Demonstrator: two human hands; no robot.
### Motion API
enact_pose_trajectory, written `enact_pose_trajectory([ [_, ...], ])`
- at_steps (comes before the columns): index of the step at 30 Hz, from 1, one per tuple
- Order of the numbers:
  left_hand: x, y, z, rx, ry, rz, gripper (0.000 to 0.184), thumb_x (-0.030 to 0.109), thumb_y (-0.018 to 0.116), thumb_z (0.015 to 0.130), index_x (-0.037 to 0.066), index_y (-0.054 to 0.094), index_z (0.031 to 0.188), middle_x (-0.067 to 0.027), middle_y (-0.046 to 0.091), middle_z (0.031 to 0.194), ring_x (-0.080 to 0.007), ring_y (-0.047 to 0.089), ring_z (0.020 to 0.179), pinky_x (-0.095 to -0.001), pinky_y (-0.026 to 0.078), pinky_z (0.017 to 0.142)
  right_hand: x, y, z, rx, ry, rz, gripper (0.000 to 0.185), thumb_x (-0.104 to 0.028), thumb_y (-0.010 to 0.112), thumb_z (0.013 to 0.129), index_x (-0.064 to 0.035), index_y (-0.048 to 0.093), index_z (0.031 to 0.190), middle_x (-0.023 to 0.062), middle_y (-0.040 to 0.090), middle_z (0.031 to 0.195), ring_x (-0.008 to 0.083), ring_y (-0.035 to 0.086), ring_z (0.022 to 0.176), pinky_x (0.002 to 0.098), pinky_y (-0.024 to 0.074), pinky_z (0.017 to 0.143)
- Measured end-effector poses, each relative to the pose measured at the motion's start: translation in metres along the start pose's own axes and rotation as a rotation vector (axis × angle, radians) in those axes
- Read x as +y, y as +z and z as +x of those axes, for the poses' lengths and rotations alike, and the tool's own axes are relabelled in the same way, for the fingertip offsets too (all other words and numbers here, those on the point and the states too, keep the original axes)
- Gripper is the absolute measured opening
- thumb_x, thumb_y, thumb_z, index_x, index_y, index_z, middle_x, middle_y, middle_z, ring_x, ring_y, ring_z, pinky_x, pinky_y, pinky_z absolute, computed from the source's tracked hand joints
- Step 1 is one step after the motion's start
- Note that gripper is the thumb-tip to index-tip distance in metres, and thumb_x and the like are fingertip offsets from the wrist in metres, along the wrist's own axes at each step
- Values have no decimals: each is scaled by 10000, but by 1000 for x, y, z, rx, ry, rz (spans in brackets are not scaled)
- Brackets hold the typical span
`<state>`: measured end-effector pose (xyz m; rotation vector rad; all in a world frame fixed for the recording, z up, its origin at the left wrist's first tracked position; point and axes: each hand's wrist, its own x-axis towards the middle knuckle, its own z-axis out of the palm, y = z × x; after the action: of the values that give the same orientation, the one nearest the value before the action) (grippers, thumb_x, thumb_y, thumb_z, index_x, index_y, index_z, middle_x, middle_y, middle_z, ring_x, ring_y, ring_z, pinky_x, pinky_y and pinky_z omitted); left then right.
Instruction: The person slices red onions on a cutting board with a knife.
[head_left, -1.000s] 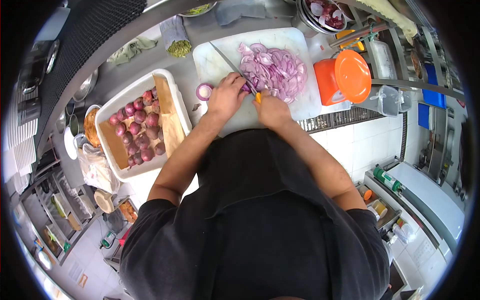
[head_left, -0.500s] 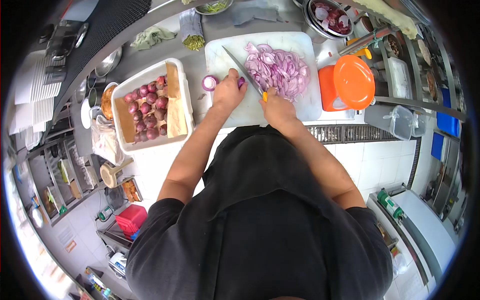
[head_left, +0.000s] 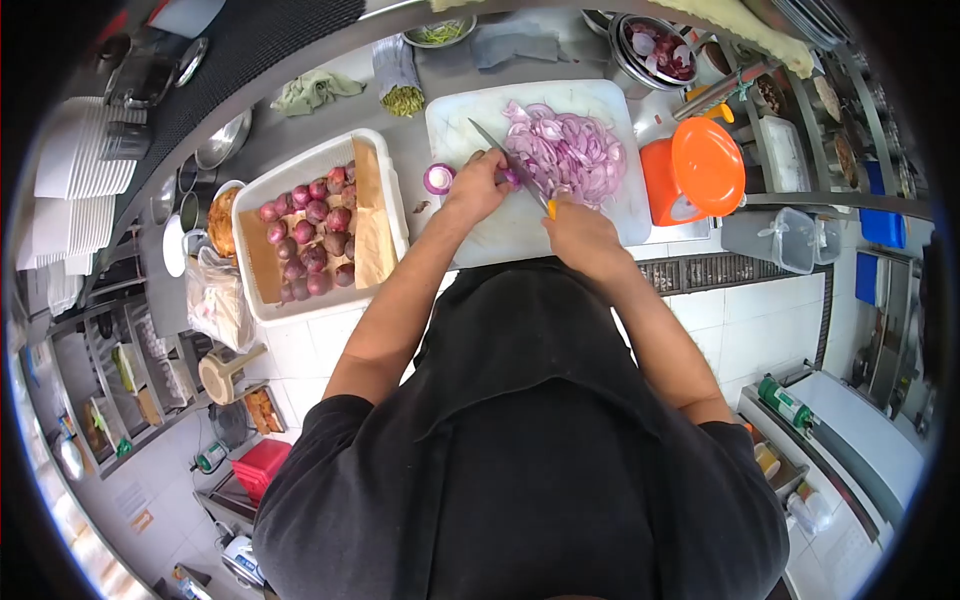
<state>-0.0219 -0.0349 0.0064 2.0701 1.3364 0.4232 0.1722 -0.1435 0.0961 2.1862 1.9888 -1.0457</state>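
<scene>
My right hand (head_left: 585, 238) grips the yellow handle of a kitchen knife (head_left: 535, 188), its blade pointing up and left across the white cutting board (head_left: 620, 215). Close to the blade's left side, my left hand (head_left: 478, 188) has its fingers closed on a small piece of red onion (head_left: 513, 178), mostly hidden by the fingers. A large heap of sliced red onion (head_left: 575, 150) lies right of the knife. One cut red onion half (head_left: 439, 179) rests at the board's left edge, beside my left wrist.
Left of the board stands a white plastic tub (head_left: 400, 215) with peeled red onions (head_left: 313, 257) and brown paper (head_left: 374, 240). An orange container (head_left: 659, 182) with its lid (head_left: 708, 167) adjoins the board's right side. Green stalks in a wrap (head_left: 398, 75), a cloth (head_left: 318, 92) and metal bowls sit behind.
The whole view has shifted, so the counter appears slightly lower and to the right. My hands stay at the knife and onion piece, with only small movement against the board.
</scene>
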Motion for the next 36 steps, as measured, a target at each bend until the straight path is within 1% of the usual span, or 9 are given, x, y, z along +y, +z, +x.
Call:
enact_pose_trajectory([
  [3, -6, -1, 4, -37, -20, -86, 321, 95, 848, 808, 30, 663, 1062, -134, 727, 991, -272, 735, 881, -407, 586, 816, -1, 33, 20, 46, 62, -1, 416, -301, 605, 1047, 61, 548, 1243, 292, 743, 1039, 444, 737, 1009, 532, 566, 878],
  [5, -11, 1, 4, -67, -35, -145, 318, 134, 853, 802, 38, 675, 1047, -141, 711, 988, -303, 725, 911, -429, 582, 847, -5, 42, 30, 57, 88, -7, 429, -307, 616, 1042, 67, 550, 1243, 295, 742, 1040, 446, 737, 1006, 534, 567, 876],
  [12, -12, -3, 3, -75, -41, -145, 295, 169, 825, 813, 39, 675, 1031, -150, 705, 988, -334, 720, 934, -452, 578, 865, -25, 15, 6, 50, 80, -73, 438, -327, 635, 1030, 44, 536, 1240, 304, 737, 1052, 466, 731, 1012, 558, 563, 870],
  [16, -17, 4, 2, -29, -18, -127, 290, 153, 819, 813, 35, 679, 1038, -126, 739, 954, -290, 741, 898, -415, 596, 836, -15, 57, 33, 86, 155, -5, 438, -330, 628, 1032, 48, 545, 1238, 305, 734, 1057, 460, 725, 1037, 563, 558, 873],
  [22, -12, 3, 2, -10, -29, -108, 279, 145, 815, 816, 39, 674, 1032, -121, 740, 943, -287, 740, 904, -410, 596, 835, -26, 11, 12, 13, 90, -76, 445, -334, 619, 1040, 51, 538, 1248, 317, 727, 1066, 469, 724, 1025, 561, 562, 870],
  [26, -11, 2, 0, -5, -44, -109, 276, 142, 816, 818, 38, 671, 1028, -126, 745, 951, -283, 744, 905, -410, 598, 837, -12, 58, 32, 72, 123, 11, 451, -322, 616, 1041, 65, 541, 1261, 318, 729, 1067, 475, 722, 1034, 564, 557, 892],
  [29, -15, 4, 3, 13, -36, -126, 275, 139, 818, 819, 37, 669, 1026, -129, 747, 966, -281, 748, 908, -409, 600, 838, -22, 40, 35, 61, 98, -6, 451, -318, 613, 1042, 69, 541, 1262, 321, 727, 1083, 476, 718, 1050, 563, 552, 901],
  [32, -13, 4, 1, -9, -35, -133, 282, 143, 818, 821, 34, 669, 1034, -132, 748, 980, -280, 750, 912, -409, 601, 839, -34, 4, 17, -32, 86, -42, 455, -325, 617, 1040, 69, 543, 1255, 322, 727, 1084, 481, 718, 1043, 562, 554, 895],
  [36, -12, 2, -2, -7, -35, -122, 306, 155, 819, 826, 34, 674, 1068, -138, 753, 1000, -283, 751, 927, -405, 601, 850, -17, 44, 23, 79, 67, -15, 452, -330, 623, 1036, 73, 564, 1232, 320, 730, 1066, 482, 722, 1020, 559, 562, 883],
])
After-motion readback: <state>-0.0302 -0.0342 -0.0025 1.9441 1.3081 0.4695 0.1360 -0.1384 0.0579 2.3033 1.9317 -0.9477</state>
